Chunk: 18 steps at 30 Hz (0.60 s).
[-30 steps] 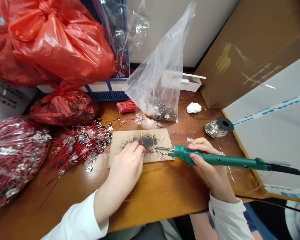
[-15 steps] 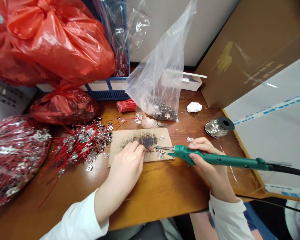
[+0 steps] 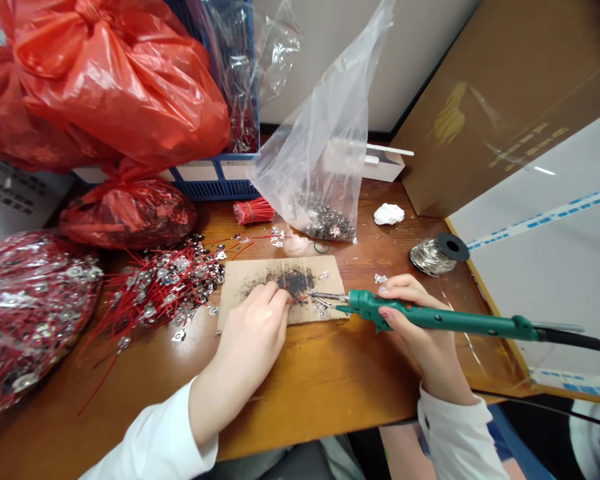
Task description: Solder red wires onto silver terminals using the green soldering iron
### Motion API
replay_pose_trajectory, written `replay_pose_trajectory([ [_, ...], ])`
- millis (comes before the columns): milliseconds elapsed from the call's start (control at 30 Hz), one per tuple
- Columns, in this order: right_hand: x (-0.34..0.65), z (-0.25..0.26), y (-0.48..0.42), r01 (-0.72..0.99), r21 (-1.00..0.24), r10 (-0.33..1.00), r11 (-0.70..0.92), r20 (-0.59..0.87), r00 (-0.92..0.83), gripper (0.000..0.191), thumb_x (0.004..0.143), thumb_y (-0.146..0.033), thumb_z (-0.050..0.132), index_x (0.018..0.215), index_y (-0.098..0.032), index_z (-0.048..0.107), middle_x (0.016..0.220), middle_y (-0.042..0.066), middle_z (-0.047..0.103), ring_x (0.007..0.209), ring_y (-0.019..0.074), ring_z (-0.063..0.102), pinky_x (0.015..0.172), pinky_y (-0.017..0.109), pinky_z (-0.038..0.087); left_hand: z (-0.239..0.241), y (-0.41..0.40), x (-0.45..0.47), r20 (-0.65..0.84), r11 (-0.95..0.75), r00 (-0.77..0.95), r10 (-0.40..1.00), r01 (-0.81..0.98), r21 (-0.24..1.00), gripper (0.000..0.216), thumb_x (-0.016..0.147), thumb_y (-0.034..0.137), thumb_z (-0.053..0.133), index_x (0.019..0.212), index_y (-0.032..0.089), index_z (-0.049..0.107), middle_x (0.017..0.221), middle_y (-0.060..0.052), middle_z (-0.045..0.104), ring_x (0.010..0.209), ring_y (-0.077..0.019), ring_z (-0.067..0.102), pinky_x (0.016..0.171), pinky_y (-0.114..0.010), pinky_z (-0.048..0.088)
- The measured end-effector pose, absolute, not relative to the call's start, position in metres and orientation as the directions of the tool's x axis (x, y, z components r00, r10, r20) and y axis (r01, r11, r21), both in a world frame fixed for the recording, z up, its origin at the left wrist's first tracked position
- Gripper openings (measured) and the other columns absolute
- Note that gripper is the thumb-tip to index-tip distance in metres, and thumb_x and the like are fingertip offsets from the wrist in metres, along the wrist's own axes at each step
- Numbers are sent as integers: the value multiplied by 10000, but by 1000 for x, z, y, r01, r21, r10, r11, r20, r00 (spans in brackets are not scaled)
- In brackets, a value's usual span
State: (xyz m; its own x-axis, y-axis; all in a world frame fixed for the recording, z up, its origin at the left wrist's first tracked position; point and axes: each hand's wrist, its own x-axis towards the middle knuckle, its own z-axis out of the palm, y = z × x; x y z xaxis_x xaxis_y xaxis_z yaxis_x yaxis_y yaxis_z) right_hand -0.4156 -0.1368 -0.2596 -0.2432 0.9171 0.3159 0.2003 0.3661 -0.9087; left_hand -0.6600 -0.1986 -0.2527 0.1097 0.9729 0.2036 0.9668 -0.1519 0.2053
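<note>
My right hand (image 3: 420, 327) is wrapped round a green soldering iron (image 3: 460, 321), its metal tip pointing left over a piece of cardboard (image 3: 235, 275). Closed in a pinch, my left hand (image 3: 260, 320) rests on the cardboard and holds a red wire (image 3: 298, 299); the fingertips are partly hidden. The wire's end meets the iron's tip above a black scorched patch (image 3: 297, 281). Small metal tabs (image 3: 322, 309) lie on the cardboard under and beside the tip. To the left is a loose heap of red wires with metal tabs (image 3: 165, 280).
Red plastic bags (image 3: 115, 87) and a blue crate (image 3: 200, 181) stand at the back left. A clear bag of small parts (image 3: 325, 217) sits behind the cardboard, near a bundle of red wires (image 3: 253, 211). On the right are a solder spool (image 3: 433, 257) and a brown box (image 3: 485, 100).
Both hands, the iron and the red wire stay in nearly the same place. The thin solder strand at the right has shifted slightly.
</note>
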Motion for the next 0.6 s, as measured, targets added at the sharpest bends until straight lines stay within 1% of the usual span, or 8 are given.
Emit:
replay_pose_trajectory([
  [133,-415,-260,-137,194,-904,910,380,329,-253,178,820,-161,698,920,-305,727,945,19,609,878,184,584,838,373,479,-253,-198,-660,208,-153,108,972,966,211,156,916,107,502,858,154,638,830,-50,635,761,-210,616,647,-310,506],
  [333,-415,-262,-135,190,-903,907,385,333,-257,178,819,-160,702,921,-304,724,944,18,602,879,176,586,797,342,491,-254,-198,-660,222,-161,112,968,963,216,146,911,102,511,856,149,639,822,-49,629,753,-214,615,652,-321,512],
  [600,-417,-258,-136,199,-904,914,378,329,-239,138,805,-186,710,897,-287,733,931,35,614,872,197,597,797,372,511,-252,-199,-661,195,-145,104,975,966,212,151,918,111,502,856,160,631,833,-44,637,766,-203,618,666,-309,513],
])
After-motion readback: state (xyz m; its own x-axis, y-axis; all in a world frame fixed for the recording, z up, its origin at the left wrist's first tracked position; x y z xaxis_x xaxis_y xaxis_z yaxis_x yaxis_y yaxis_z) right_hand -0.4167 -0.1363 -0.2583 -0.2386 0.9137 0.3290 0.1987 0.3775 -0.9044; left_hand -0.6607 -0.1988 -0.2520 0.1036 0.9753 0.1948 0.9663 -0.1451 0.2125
